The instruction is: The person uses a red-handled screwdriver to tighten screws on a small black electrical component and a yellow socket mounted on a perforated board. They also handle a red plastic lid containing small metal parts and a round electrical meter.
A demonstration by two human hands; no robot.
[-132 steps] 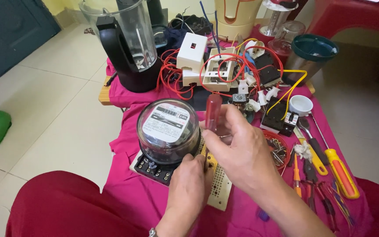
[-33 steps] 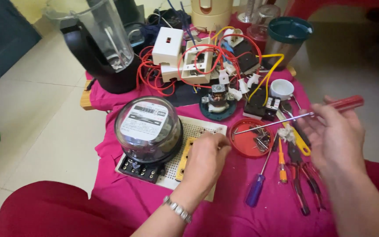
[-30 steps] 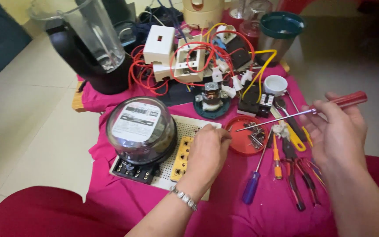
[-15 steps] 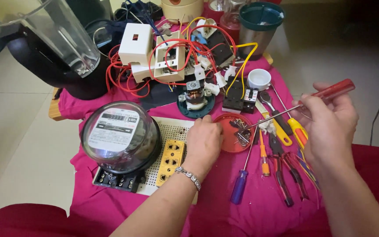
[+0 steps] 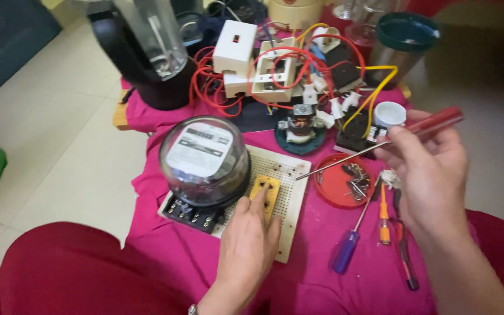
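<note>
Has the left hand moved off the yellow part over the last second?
No. The left hand still rests on the yellow part, beside the meter on the perforated board.

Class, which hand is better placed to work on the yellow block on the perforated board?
Right, probably: the right hand holds the red-handled screwdriver, tip near the yellow block; the left hand steadies it.

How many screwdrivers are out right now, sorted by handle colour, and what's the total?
Red handle: 1, the red screwdriver in the right hand
Purple handle: 1, the purple screwdriver on the pink cloth
Orange handle: 1, the orange screwdriver beside it
Total: 3
</note>
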